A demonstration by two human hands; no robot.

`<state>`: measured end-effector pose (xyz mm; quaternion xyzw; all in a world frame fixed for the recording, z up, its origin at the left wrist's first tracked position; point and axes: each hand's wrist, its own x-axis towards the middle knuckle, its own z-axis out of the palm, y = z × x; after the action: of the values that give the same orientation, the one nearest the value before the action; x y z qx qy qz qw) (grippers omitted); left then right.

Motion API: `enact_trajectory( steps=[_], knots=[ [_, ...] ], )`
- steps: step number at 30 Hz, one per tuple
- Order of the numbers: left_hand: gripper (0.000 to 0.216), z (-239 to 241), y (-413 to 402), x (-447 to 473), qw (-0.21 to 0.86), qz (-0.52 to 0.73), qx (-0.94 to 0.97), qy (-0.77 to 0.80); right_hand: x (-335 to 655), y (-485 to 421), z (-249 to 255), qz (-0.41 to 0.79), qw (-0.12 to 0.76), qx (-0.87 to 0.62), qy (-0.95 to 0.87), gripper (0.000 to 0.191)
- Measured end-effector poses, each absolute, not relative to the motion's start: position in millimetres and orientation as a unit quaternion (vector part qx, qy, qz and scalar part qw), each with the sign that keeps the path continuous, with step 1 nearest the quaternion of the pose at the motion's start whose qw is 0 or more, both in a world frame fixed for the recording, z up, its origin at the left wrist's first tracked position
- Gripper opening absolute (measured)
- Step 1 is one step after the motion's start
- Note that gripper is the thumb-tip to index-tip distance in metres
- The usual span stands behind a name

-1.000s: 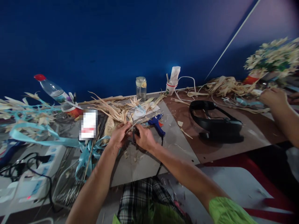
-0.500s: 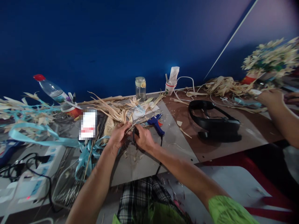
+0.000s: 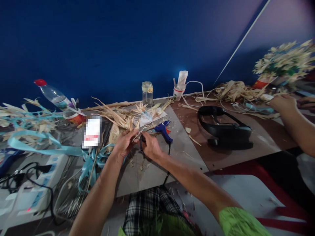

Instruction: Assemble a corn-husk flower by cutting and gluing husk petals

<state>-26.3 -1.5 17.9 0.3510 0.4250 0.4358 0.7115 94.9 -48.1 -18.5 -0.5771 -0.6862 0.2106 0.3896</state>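
Note:
My left hand [image 3: 125, 143] is closed in a pinch on a small piece of dried straw leaf [image 3: 137, 133] just above the grey board [image 3: 147, 170]. My right hand [image 3: 150, 146] is wrapped round a dark pair of scissors [image 3: 141, 141], whose tip meets the straw. Both hands touch at the middle of the table. A blue glue gun [image 3: 163, 129] lies just right of my right hand, its black cord running down towards me. A heap of dried straw leaves [image 3: 118, 116] lies behind my hands.
A water bottle [image 3: 52, 93], a glass jar [image 3: 147, 93] and a paper cup [image 3: 178, 91] stand along the blue wall. Light blue ribbon [image 3: 44, 146] and a power strip [image 3: 36, 193] lie left. A black headset [image 3: 225, 129] rests right. Another person's hand [image 3: 283, 102] works by a straw flower bunch [image 3: 285, 60].
My hands stay together on the straw and scissors, shifting very slightly left. The other person's hand at the right has drifted a little left.

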Motion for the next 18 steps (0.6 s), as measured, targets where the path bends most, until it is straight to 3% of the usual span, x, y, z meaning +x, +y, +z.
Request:
enact_trajectory(
  steps=[11, 18],
  knots=[
    [0.029, 15.2, -1.4, -26.6, 0.69, 0.459, 0.351, 0.435, 95.6, -47.7, -14.7, 0.216, 0.38, -0.594, -0.676, 0.03],
    [0.028, 15.6, -4.4, -23.6, 0.711, 0.437, 0.36, 0.417, 95.8, -46.6, -9.2, 0.218, 0.409, -0.589, -0.663, 0.018]
  ],
)
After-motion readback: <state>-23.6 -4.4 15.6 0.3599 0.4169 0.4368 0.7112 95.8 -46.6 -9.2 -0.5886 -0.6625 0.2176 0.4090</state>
